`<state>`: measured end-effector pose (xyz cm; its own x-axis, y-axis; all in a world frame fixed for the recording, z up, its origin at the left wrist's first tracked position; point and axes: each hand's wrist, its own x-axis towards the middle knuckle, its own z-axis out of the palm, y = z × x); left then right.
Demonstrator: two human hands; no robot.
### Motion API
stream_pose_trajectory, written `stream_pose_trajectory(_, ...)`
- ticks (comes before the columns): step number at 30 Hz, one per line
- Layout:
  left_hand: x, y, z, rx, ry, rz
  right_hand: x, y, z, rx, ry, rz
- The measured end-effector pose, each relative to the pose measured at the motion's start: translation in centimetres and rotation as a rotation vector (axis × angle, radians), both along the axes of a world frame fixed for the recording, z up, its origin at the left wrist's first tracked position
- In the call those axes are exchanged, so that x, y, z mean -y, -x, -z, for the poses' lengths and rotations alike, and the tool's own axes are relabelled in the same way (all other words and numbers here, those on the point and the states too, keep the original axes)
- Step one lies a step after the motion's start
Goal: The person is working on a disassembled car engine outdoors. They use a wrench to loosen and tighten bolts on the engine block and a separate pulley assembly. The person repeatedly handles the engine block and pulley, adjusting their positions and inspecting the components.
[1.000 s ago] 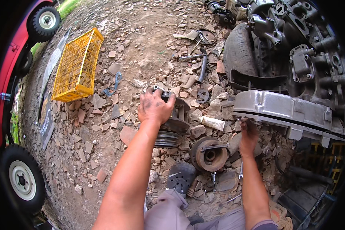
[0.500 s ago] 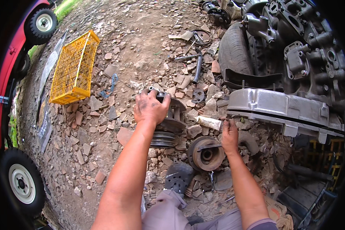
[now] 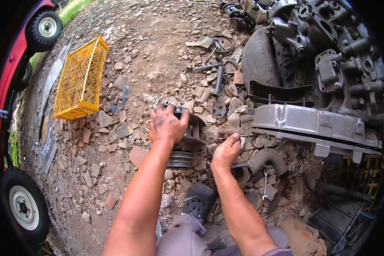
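My left hand grips the top of a dark metal assembly with a round flange, its fingers curled over the upper end. A small ring-shaped end shows by the fingertips. Just below that assembly is a grooved pulley. To the right, my right hand is closed with the thumb on top. Something thin and dark shows at its fingers, but I cannot make out what it is. Beneath the right wrist lies a round rusty drum-like part, mostly hidden by the forearm.
Broken tile pieces cover the ground. A combination wrench and a curved pipe lie right of my right arm. A silver engine casing and a tyre stand at right. A yellow crate sits far left; my dark clog is near.
My right hand has moved left, over the round part and close to the flanged assembly. The white tube at its fingers is no longer visible. My left hand has stayed in place.
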<state>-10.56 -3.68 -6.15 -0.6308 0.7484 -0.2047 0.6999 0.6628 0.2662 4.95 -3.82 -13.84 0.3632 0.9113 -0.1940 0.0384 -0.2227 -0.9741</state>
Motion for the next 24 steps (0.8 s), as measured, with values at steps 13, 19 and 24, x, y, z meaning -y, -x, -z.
stream_pose_trajectory(13,0.0,0.2,-0.3,0.002,0.001,0.010,0.1,-5.0,-13.7,-1.501,0.411,-0.139)
stream_pose_trajectory(19,-0.1,0.0,-0.6,0.035,0.019,-0.017,1.4,-4.6,-13.2,-1.516,0.385,-0.244)
stream_pose_trajectory(24,0.1,0.3,-0.5,0.029,0.001,-0.003,3.9,-5.6,-12.5,-1.140,0.542,-0.425)
